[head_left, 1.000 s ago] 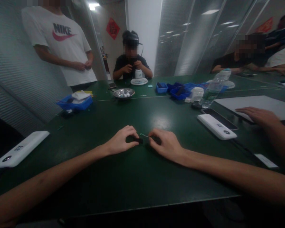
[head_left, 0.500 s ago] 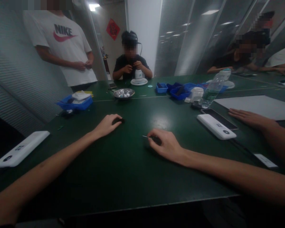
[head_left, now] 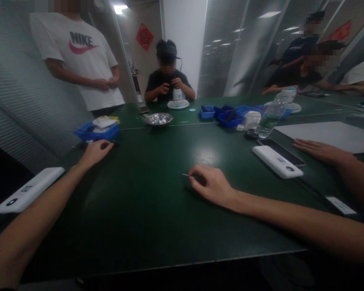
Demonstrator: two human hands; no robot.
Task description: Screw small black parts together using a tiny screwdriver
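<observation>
My left hand (head_left: 94, 152) reaches far out to the left over the dark green table (head_left: 157, 218), just in front of a blue tray (head_left: 95, 131). Its fingers are curled around a small dark object that I cannot make out. My right hand (head_left: 210, 185) rests on the table near the middle, fingers pinched on a thin metal tool (head_left: 186, 175) whose tip points left.
White power banks lie at the left (head_left: 27, 190) and right (head_left: 276, 161). A metal bowl (head_left: 158, 119), blue bins (head_left: 227, 115), a water bottle (head_left: 271, 113) and a white sheet (head_left: 330, 135) stand further back. Another person's hand (head_left: 318, 149) lies flat at right. Others sit or stand around the table.
My left hand left the right hand's side and travelled left and away, carrying the small dark object towards the blue tray. My right hand stayed in place with the tool.
</observation>
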